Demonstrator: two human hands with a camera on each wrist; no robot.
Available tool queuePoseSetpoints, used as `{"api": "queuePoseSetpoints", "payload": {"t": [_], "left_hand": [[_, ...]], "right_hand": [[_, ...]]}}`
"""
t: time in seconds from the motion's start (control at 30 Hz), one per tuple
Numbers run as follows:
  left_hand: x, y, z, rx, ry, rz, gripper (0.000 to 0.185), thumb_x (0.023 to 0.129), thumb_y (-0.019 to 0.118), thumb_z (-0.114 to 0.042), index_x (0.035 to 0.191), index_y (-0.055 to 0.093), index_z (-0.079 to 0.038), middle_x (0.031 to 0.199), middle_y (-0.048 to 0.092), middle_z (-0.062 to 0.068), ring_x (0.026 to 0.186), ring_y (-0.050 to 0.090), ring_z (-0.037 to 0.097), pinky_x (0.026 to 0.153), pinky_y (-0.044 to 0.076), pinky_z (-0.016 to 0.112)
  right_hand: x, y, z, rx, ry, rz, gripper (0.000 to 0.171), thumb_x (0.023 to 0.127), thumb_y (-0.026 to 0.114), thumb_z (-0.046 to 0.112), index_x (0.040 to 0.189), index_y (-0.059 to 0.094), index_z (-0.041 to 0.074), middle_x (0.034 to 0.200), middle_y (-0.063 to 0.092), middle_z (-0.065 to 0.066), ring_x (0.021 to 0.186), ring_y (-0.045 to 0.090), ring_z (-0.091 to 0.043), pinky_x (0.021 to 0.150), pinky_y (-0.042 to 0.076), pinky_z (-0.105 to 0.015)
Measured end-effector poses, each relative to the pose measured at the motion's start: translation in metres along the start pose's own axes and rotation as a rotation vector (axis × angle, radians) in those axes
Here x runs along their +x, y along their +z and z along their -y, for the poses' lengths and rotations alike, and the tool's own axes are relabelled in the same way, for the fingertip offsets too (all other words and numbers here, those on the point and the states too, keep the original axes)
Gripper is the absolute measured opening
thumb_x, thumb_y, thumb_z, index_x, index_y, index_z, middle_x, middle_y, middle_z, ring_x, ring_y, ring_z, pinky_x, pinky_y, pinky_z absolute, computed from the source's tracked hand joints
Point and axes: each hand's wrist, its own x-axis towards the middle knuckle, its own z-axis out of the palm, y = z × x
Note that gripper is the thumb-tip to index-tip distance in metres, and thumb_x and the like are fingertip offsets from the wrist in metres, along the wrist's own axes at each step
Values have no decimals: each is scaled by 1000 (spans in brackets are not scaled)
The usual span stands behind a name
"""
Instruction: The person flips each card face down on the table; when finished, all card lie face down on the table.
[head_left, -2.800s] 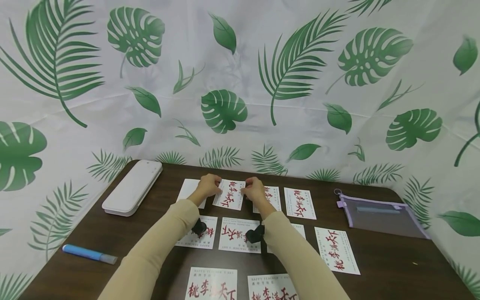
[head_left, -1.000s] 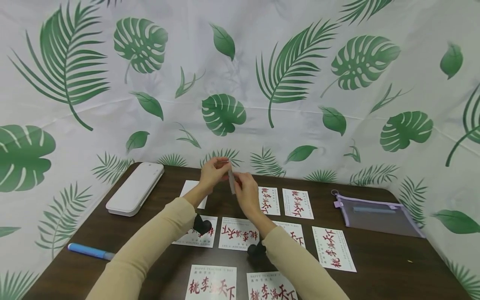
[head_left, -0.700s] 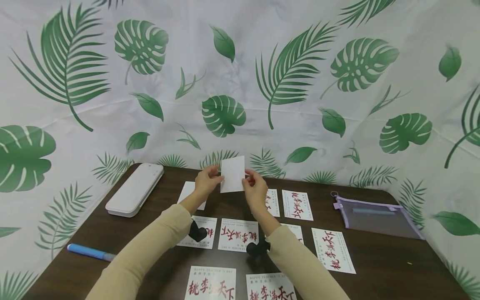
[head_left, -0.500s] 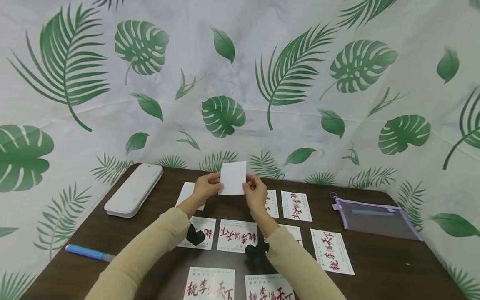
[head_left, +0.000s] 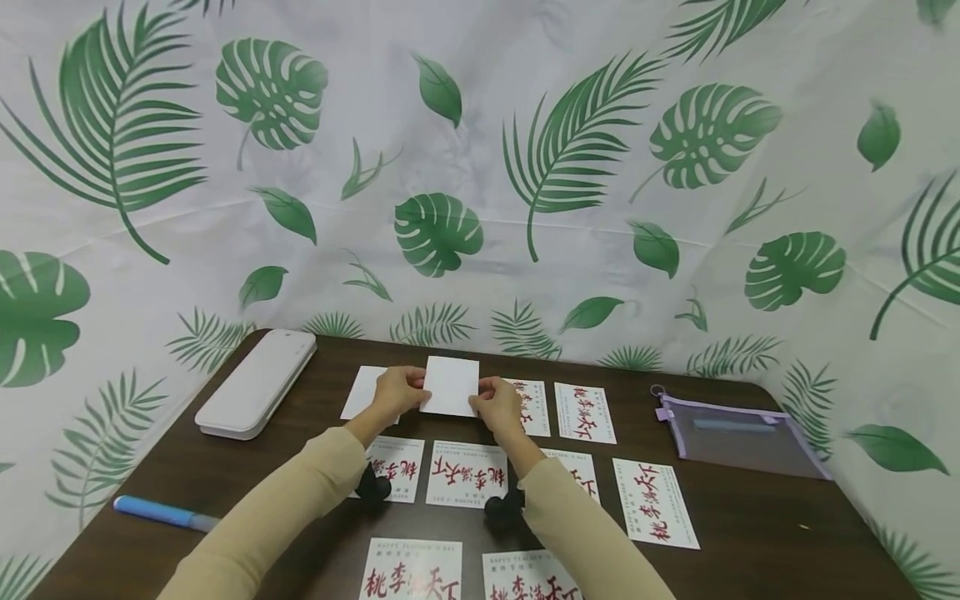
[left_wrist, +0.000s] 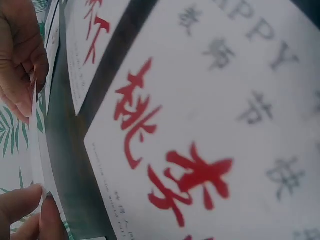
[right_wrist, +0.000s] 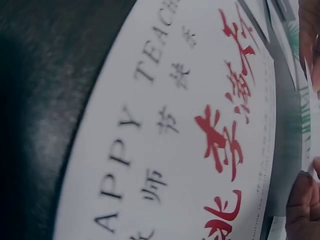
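Note:
A blank white card [head_left: 452, 385] is held at its two side edges at the back of the table, plain face toward me. My left hand [head_left: 397, 393] pinches its left edge between thumb and fingers, and my right hand [head_left: 498, 406] pinches the right edge. In the left wrist view the card [left_wrist: 41, 150] appears nearly edge-on between both hands. Another blank white card [head_left: 362, 392] lies left of it, partly behind my left hand. To the right lies a card with red characters [head_left: 531, 408], partly covered by my right hand.
Several more printed cards lie in rows, among them a middle one [head_left: 468, 473] and a front one [head_left: 412, 571]. A white case [head_left: 257, 383] sits at the back left, a blue pen [head_left: 157, 510] at the left. A mesh zip pouch [head_left: 742, 437] lies right.
Both hands lifted the printed card from the back row and turned it, so its blank side now faces me. Since half a second ago they have lowered it toward the table.

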Motion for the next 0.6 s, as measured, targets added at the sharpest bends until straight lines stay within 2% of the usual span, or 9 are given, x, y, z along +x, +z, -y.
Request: {"api": "queuePoseSetpoints", "payload": {"t": [0.17,0.3,0.6], "left_hand": [[-2,-1,3,114,29,12,39,77,71,3,115,61,8,102,65,20,86,66,27,71,55,27],[-2,-1,4,183,49,10,39,76,72,3,113,62,9,98,66,18,85,65,26,70,55,27],[-2,-2,7,286,81,13,36,75,73,0,108,65,9,92,66,15,85,60,24,74,51,32]], "right_hand": [[-3,2,-1,-97,-19,61,30,75,73,3,102,64,-5,71,64,-9,54,56,-12,54,48,-25],[-3,3,1,-156,-27,82,32,74,74,5,102,64,-4,72,64,-9,58,55,-14,55,45,-26],[-5,6,0,-194,3,96,32,73,76,7,101,63,-1,75,59,-6,65,51,-16,58,42,-26]]}}
